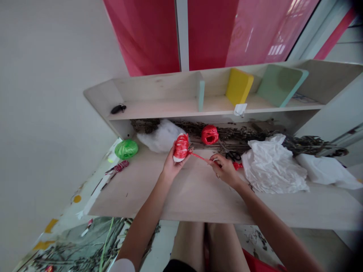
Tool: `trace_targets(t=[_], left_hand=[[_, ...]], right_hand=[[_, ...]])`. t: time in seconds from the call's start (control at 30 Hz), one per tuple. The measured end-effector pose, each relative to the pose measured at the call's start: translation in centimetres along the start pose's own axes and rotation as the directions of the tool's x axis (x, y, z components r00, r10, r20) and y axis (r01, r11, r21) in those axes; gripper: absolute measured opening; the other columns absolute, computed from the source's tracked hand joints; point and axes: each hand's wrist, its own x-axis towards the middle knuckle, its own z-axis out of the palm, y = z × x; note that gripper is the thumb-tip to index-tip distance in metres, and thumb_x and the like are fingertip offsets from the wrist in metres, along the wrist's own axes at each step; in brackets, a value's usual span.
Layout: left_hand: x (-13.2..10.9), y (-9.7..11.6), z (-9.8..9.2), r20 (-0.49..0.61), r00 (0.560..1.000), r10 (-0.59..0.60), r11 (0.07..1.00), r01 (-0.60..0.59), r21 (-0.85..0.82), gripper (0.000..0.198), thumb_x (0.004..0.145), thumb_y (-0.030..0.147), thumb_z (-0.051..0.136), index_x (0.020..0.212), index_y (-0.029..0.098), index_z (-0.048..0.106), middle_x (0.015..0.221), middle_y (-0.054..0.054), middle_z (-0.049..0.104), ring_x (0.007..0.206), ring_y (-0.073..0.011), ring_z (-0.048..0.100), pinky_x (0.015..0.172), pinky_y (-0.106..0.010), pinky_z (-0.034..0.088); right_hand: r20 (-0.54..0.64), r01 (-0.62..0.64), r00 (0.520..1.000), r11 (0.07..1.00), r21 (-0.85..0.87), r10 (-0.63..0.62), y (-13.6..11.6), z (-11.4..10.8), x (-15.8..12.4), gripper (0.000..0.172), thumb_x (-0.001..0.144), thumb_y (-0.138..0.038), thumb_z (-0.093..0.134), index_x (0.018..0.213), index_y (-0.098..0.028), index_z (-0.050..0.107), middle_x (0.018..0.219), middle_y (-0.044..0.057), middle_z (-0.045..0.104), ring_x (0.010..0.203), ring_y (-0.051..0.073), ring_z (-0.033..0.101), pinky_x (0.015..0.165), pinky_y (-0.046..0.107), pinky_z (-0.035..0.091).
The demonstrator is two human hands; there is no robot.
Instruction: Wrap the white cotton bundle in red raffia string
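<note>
Pale desk [193, 204], shelf [159, 109] on far side. Left hand [171, 163], half-curled, grips white bundle [181, 145] left of centre; right hand [227, 170] pinches red ribbon [200, 156] running straight from it. Wrapping looks partial: red covers much, white gaps and unwound length remain.

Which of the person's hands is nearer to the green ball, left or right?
Left. The left hand is to the right of the green ball, holding the red-and-white bundle; the right hand is farther right, holding the red strip.

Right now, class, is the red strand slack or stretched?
Stretched: the red strand runs nearly straight from the wrapped bundle in the left hand to the right hand.
</note>
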Motion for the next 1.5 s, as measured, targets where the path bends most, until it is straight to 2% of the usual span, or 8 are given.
trace_targets(t=[0.17,0.37,0.6,0.77,1.03,1.2,1.33,1.5], left_hand=[[0.0,-0.1,-0.2,0.039,0.999,-0.034,0.999,0.033,0.023,0.048,0.095,0.042,0.044,0.129,0.011,0.055,0.105,-0.012,0.072,0.088,-0.0197,0.071,0.079,-0.03,0.059],[-0.4,-0.1,0.3,0.024,0.998,-0.064,0.997,0.063,0.047,0.049,0.094,0.044,0.044,0.131,0.012,0.054,0.114,-0.013,0.07,0.097,-0.0208,0.069,0.082,-0.029,0.058],[-0.3,-0.5,0.5,-0.006,0.998,-0.059,0.998,0.059,0.036,0.046,0.096,0.039,0.042,0.13,0.011,0.053,0.103,-0.011,0.073,0.094,-0.0216,0.071,0.084,-0.032,0.058],[-0.1,-0.8,0.3,0.014,0.998,-0.064,0.998,0.063,0.03,0.046,0.095,0.037,0.045,0.135,0.014,0.049,0.104,-0.011,0.073,0.098,-0.0225,0.07,0.087,-0.035,0.057],[-0.3,-1.0,0.3,0.013,0.995,-0.102,0.994,0.101,0.042,0.05,0.095,0.038,0.044,0.139,0.012,0.045,0.107,-0.014,0.072,0.097,-0.0229,0.07,0.087,-0.035,0.056],[-0.4,-0.8,0.5,0.007,0.992,-0.123,0.991,0.122,0.055,0.049,0.096,0.039,0.041,0.137,0.014,0.047,0.105,-0.013,0.072,0.092,-0.0211,0.071,0.081,-0.032,0.058],[-0.5,-0.7,0.4,0.019,0.993,-0.117,0.992,0.116,0.053,0.046,0.096,0.04,0.041,0.133,0.014,0.051,0.104,-0.013,0.072,0.091,-0.0212,0.071,0.079,-0.031,0.059],[-0.3,-0.4,0.1,0.052,0.995,-0.09,0.995,0.088,0.036,0.046,0.095,0.039,0.044,0.133,0.014,0.051,0.108,-0.012,0.072,0.095,-0.0217,0.07,0.08,-0.032,0.059]], right_hand=[[-0.068,0.074,0.994,0.984,-0.162,-0.086,0.2,-0.3,0.3,0.038,0.094,-0.053,0.041,0.072,-0.022,0.05,0.056,0.0,0.056,0.05,0.014,0.054,0.054,0.025,0.04],[-0.064,-0.024,0.998,0.961,-0.274,0.007,0.3,-0.4,0.3,0.048,0.095,-0.053,0.031,0.06,-0.024,0.043,0.051,0.002,0.056,0.049,0.015,0.054,0.055,0.027,0.039],[-0.042,-0.173,0.982,0.969,0.178,0.183,-0.7,0.7,-0.1,0.056,0.09,-0.071,0.026,0.058,-0.025,0.029,0.043,-0.004,0.034,0.038,0.012,0.037,0.041,0.026,0.034],[0.028,-0.155,0.987,0.894,0.42,0.158,-1.9,0.6,-0.1,0.055,0.086,-0.075,0.028,0.065,-0.025,0.026,0.054,-0.007,0.025,0.042,0.009,0.025,0.037,0.023,0.025],[-0.109,-0.155,0.974,0.932,0.327,0.2,-0.9,-0.2,0.3,0.051,0.082,-0.07,0.049,0.064,-0.024,0.039,0.055,-0.005,0.035,0.045,0.01,0.03,0.039,0.024,0.027],[-0.212,-0.084,0.971,0.989,0.122,0.109,0.3,-0.3,0.5,0.052,0.087,-0.065,0.044,0.065,-0.02,0.056,0.048,-0.005,0.035,0.043,0.01,0.033,0.043,0.025,0.029],[-0.321,-0.008,0.947,0.997,-0.075,-0.016,0.2,-0.6,0.6,0.051,0.086,-0.062,0.049,0.064,-0.018,0.06,0.058,0.001,0.053,0.054,0.014,0.048,0.054,0.026,0.038],[-0.271,-0.052,0.962,0.997,-0.063,0.033,0.6,-0.6,0.5,0.045,0.086,-0.059,0.052,0.097,-0.017,0.063,0.071,0.005,0.068,0.05,0.015,0.05,0.051,0.027,0.04]])
